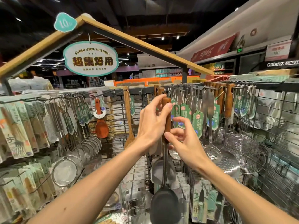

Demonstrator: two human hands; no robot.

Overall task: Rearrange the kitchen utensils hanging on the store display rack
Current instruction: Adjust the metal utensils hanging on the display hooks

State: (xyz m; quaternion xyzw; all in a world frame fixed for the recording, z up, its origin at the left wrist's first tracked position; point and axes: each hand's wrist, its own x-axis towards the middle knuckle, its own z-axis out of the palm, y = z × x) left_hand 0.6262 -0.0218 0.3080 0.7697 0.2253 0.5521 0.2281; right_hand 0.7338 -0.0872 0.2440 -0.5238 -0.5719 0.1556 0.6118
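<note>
A long spatula (164, 206) with a brown wooden handle, steel shaft and dark blade hangs upright in front of the wire display rack (275, 126). My left hand (152, 120) pinches the top of its handle between thumb and fingers. My right hand (182, 139) holds the lower end of the handle with thumb and curled fingers. Behind the hands, more wooden-handled utensils (228, 101) with green tags (197, 122) hang from the top hooks.
A wooden spatula (129, 117) and a brown rice spoon (101, 126) hang left of the hands. Mesh strainers (68, 170) and boxed forks (14, 126) fill the left side. Skimmers (242, 151) hang right. A sign (91, 58) dangles overhead.
</note>
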